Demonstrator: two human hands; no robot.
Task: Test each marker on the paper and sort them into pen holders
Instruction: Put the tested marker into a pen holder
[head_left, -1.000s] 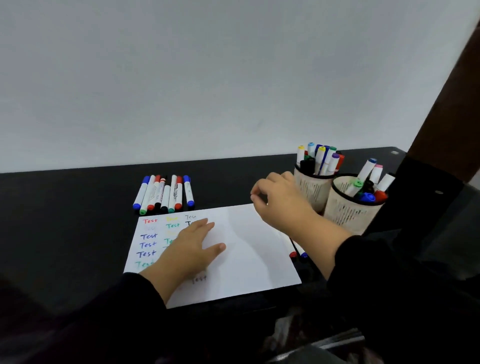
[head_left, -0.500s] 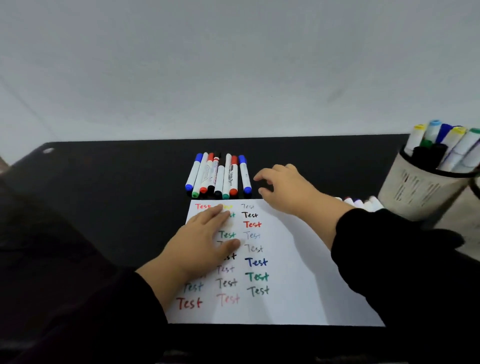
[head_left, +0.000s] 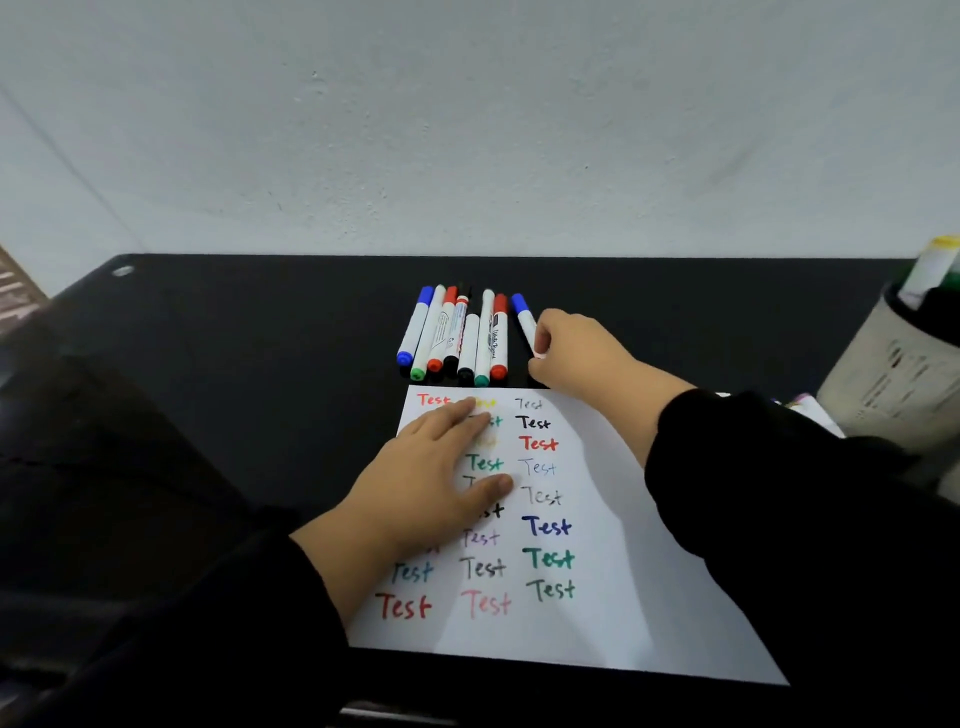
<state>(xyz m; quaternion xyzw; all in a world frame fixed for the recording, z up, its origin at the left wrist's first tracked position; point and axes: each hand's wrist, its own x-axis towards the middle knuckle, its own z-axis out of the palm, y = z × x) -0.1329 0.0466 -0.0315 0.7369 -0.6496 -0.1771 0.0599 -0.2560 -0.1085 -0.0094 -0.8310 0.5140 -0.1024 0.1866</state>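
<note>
The left hand (head_left: 431, 467) lies flat on the white paper (head_left: 613, 597), which bears "Test" written in many colours. The right hand (head_left: 576, 353) pinches a blue-capped marker (head_left: 523, 318) beside a row of markers (head_left: 457, 335) on the black table (head_left: 234, 364). A pen holder (head_left: 898, 374) stands at far right.

this is looking like a plain desk set up for study or office work: a black tabletop (head_left: 234, 364) is sitting against a bare pale wall (head_left: 467, 130), whiteboard markers (head_left: 457, 332) are lying in a row, a sheet of paper (head_left: 613, 597) is showing handwritten test words, and a pen holder (head_left: 904, 374) is standing at the right edge.
</note>
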